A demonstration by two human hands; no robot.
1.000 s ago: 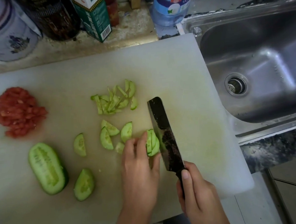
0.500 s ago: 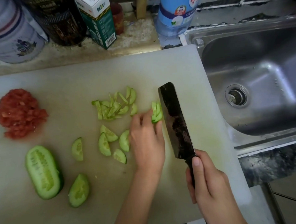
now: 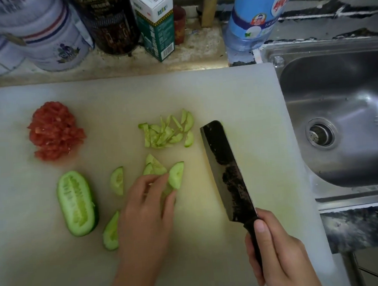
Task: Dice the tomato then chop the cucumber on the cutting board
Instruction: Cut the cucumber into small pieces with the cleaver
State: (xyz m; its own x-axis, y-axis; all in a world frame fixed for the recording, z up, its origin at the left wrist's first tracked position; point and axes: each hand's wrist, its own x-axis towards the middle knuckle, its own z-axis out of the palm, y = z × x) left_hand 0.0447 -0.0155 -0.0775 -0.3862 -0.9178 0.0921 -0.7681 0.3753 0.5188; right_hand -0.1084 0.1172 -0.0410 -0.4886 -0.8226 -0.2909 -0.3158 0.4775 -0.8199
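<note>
A white cutting board (image 3: 235, 91) fills the counter. Diced tomato (image 3: 53, 132) is heaped at its left. A cucumber half (image 3: 76, 202) lies cut side up at the lower left, with a smaller chunk (image 3: 110, 232) beside it. Thin chopped cucumber strips (image 3: 167, 131) sit in the middle. My left hand (image 3: 147, 203) pinches a half-moon cucumber slice (image 3: 176, 174) among a few loose slices (image 3: 117, 180). My right hand (image 3: 276, 252) grips the handle of a dark cleaver (image 3: 226, 171), whose blade rests on the board to the right of the slices.
A steel sink (image 3: 341, 116) with its drain lies right of the board. Behind the board stand white tins (image 3: 44, 36), a dark jar (image 3: 110, 24), a green and white carton (image 3: 156, 23) and a blue bottle (image 3: 257, 12).
My left hand left the cut strips by the chopped pile and drew back down to the loose half-moon slices, taking hold of one. The cleaver stayed right of the pile.
</note>
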